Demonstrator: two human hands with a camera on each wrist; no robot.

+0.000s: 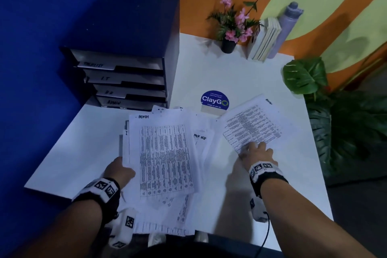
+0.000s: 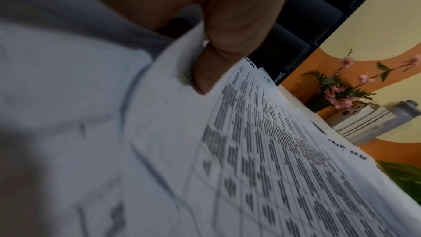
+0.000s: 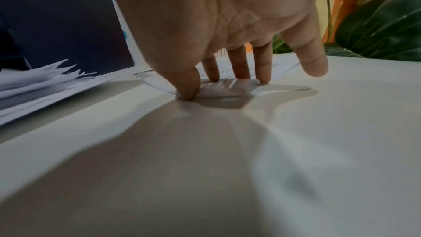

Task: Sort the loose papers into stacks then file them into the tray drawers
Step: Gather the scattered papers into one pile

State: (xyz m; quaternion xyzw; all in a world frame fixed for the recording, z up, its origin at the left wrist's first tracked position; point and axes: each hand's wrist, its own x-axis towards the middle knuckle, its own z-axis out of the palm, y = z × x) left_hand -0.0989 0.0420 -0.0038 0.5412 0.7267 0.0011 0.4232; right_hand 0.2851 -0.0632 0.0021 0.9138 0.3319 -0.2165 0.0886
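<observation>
My left hand [image 1: 119, 170] grips the left edge of a thick pile of printed papers [image 1: 165, 157]; the top sheet is headed ADMIN. In the left wrist view the thumb [image 2: 218, 57] presses down on that pile [image 2: 273, 168]. A single printed sheet [image 1: 252, 123], also marked ADMIN, lies flat on the white table [image 1: 209, 65] to the right. My right hand [image 1: 256, 151] rests its fingertips [image 3: 237, 77] on that sheet's near corner [image 3: 218, 86]. The dark tray drawer unit [image 1: 125, 77] stands at the back left, its drawers labelled, the lowest ADMIN.
A round blue ClayGO sticker [image 1: 214, 100] lies mid-table. A potted pink flower [image 1: 232, 27], leaning books [image 1: 265, 40] and a grey bottle [image 1: 284, 27] line the far edge. A large leafy plant [image 1: 335, 111] stands off the right side. A cable [image 1: 266, 236] hangs by my right wrist.
</observation>
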